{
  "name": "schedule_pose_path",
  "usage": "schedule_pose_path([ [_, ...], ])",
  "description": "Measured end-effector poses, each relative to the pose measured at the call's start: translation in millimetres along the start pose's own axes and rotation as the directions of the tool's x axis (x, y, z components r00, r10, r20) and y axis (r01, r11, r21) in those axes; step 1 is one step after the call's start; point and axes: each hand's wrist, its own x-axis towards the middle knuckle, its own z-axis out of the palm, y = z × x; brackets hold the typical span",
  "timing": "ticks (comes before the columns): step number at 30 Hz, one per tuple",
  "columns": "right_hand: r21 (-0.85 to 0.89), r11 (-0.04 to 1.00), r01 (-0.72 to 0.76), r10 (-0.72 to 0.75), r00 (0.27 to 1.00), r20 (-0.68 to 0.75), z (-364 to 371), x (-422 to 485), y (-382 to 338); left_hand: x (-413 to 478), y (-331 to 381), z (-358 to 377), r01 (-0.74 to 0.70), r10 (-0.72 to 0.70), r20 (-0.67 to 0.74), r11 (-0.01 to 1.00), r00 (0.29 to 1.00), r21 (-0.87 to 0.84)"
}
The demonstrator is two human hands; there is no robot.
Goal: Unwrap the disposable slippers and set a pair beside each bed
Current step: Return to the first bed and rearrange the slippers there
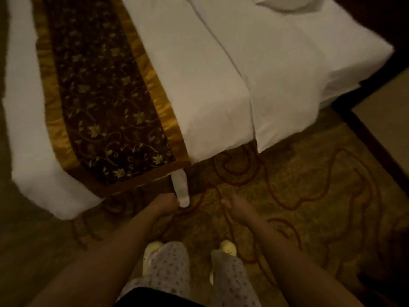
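Note:
My left hand (164, 203) is down near the carpet at the foot-side edge of the bed (221, 89) and grips the near end of a white disposable slipper (181, 187), which points away from me toward the bed's edge. A hand's width to the right, my right hand (234, 207) hovers over the carpet with its fingers loosely curled and nothing in it. The dim light hides whether a second slipper lies under the first.
A brown and gold bed runner (104, 103) crosses the white bed and hangs over its edge. Patterned gold carpet (309, 185) covers the floor. My feet in yellow shoes (228, 248) stand just behind my hands. A dark wooden edge (371, 147) runs at right.

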Motion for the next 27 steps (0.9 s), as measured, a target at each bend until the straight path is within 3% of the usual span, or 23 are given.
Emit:
schedule_pose_path([
  [3,0.027,0.996,0.087,-0.088,0.994,0.058,-2,39,1,18,-2,22,0.106,-0.110,-0.040,0.990,0.993,-0.093],
  [7,0.046,0.991,0.124,-0.127,0.988,0.089,26,112,11,74,-21,54,0.133,-0.138,-0.030,0.983,0.990,-0.126],
  [13,0.039,0.998,0.056,-0.061,0.991,0.123,121,262,44,221,-64,120,0.167,-0.188,-0.059,0.952,0.980,-0.258],
  [21,-0.047,0.990,0.134,-0.127,0.982,0.138,246,452,67,436,-135,209,0.185,-0.219,-0.090,0.940,0.972,-0.288],
  [25,-0.061,0.980,0.190,-0.182,0.976,0.120,285,514,66,495,-155,231,0.216,-0.253,-0.115,0.940,0.961,-0.265],
  [27,-0.030,0.977,0.210,-0.206,0.973,0.102,300,534,64,514,-157,238,0.220,-0.271,-0.114,0.917,0.956,-0.332],
])
